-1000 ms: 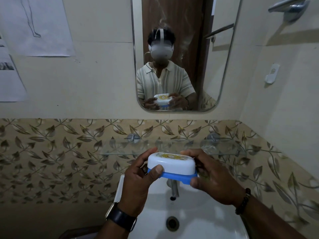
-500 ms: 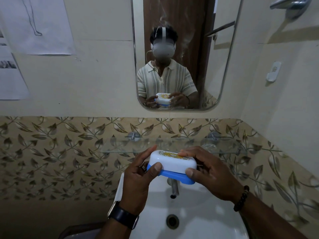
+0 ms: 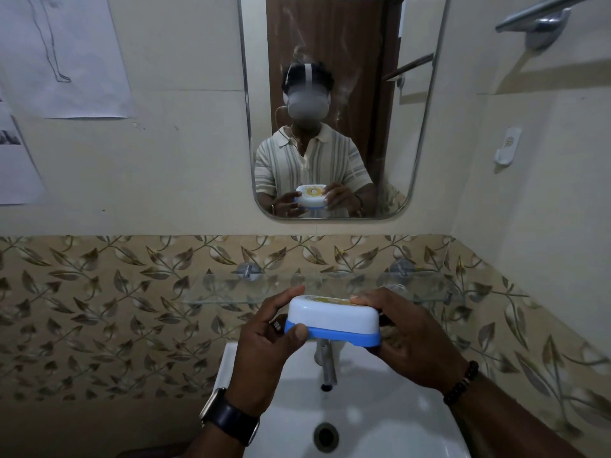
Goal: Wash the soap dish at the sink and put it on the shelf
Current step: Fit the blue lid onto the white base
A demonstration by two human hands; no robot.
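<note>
The soap dish (image 3: 332, 320) has a white lid with a yellow print on top and a blue base. I hold it closed with both hands above the white sink (image 3: 251, 385), just in front of the tap (image 3: 325, 365). My left hand (image 3: 267, 352) grips its left end, thumb on the blue base. My right hand (image 3: 415, 342) wraps its right end, fingers over the lid. A glass shelf (image 3: 231, 289) is fixed to the leaf-patterned tiles right behind the dish.
A mirror (image 3: 340, 77) hangs above the shelf and reflects me holding the dish. A metal towel bar (image 3: 542, 18) and a white wall hook (image 3: 507, 148) are on the right wall. Paper sheets (image 3: 72, 54) are taped to the left wall. The sink drain (image 3: 325, 436) sits below.
The dish has tilted slightly, its right end lower. My right fingers have slid further over the lid. The view has shifted a little.
</note>
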